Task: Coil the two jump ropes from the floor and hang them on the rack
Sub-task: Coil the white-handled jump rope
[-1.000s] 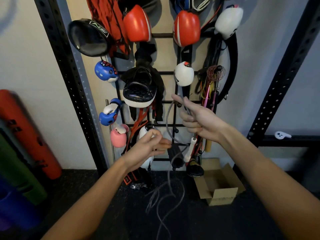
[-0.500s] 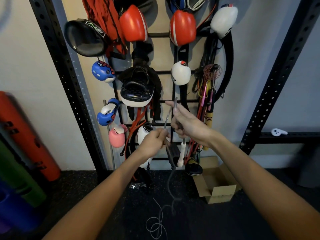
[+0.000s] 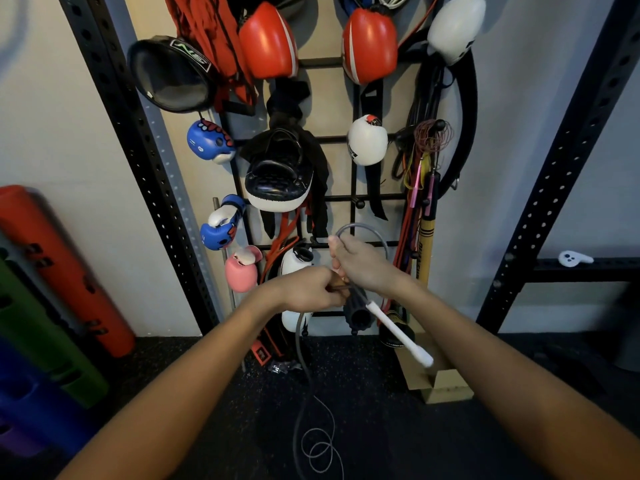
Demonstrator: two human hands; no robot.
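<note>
Both bare forearms reach in from the near corners and meet at the centre. The left hand (image 3: 311, 289) is a fist, knuckles up, fingers curled round the jump rope (image 3: 398, 332). The right hand (image 3: 367, 265) sits just beyond and against it, back upward, gripping the same rope, one digit raised at its far-left edge.

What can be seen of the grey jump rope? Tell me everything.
The grey jump rope is a thin, flexible cord, plastic by the look, with a white stick handle angled down to the right. The right hand grips it below a loop arching over the knuckles; the left hand pinches it. The rest hangs down to the floor, ending in loose curls.
</note>
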